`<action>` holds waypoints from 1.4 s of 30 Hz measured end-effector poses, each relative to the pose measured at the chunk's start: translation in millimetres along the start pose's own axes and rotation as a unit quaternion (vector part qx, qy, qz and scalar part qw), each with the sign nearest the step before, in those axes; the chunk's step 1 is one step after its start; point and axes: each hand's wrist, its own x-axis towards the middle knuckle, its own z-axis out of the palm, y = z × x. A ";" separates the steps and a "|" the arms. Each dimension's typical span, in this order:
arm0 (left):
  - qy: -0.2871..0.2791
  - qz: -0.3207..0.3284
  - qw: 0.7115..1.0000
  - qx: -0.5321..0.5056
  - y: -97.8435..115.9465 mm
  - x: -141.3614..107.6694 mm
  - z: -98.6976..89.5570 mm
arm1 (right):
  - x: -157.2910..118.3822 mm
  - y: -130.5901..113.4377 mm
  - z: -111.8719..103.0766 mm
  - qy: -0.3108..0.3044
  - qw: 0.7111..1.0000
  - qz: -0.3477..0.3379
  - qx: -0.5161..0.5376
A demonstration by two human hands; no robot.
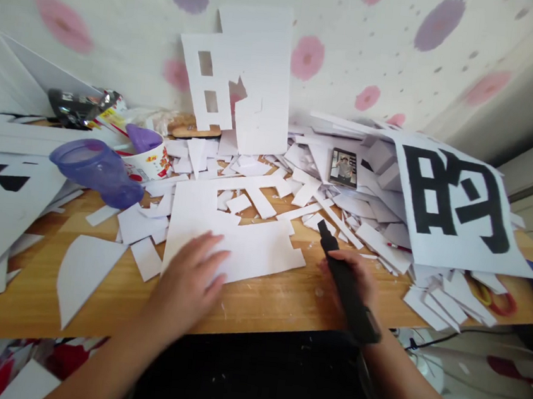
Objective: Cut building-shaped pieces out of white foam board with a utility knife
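While the right hand (363, 278) is closed around a dark handheld tool (348, 300), its narrow end pointing away above the tabletop (260, 302), the left hand (189, 277) lies palm down at the near left part of a white sheet (254, 252), fingers loosely spread and grasping nothing; blur hides how firmly it presses. The step in hand looks like steadying the flat sheet, with the tool held clear to its right. Bringing that tool to the sheet would call for firm, even support from the left hand and fingers kept out of its path. Beyond the sheet's solid near part are its angular openings, with loose white offcuts (306, 191) around the far side. Farther back, a phone (345, 168) rests among the scraps, left of a sheet printed with a bold black character (432, 252), and a white cutout (266, 85) stands upright near the spotted backdrop (338, 13).
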 end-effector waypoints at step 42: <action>-0.103 0.212 0.972 -0.018 26.8 -7.3 20.3 | 5.4 -45.3 82.7 -0.005 0.947 -0.246 -0.207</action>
